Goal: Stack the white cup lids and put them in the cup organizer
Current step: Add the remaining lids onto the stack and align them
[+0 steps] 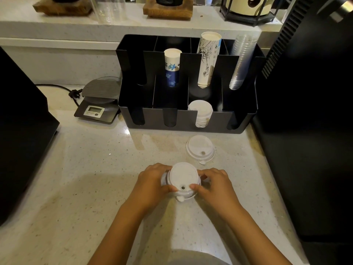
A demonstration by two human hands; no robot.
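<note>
A small stack of white cup lids (182, 177) sits on the speckled counter, held from both sides. My left hand (152, 181) grips its left edge and my right hand (214, 183) grips its right edge. One more white lid (200, 149) lies loose on the counter, just beyond and right of the stack. The black cup organizer (179, 119) stands further back. Its front row holds a stack of white lids (200, 113) in the third slot from the left; the other front slots look dark.
Paper cup stacks (172, 66) (208, 58) and clear plastic cups (240, 62) fill the organizer's rear slots. A digital scale (97, 104) with a cord sits left of it. Dark machines flank the counter at left (21, 134) and right (305, 131).
</note>
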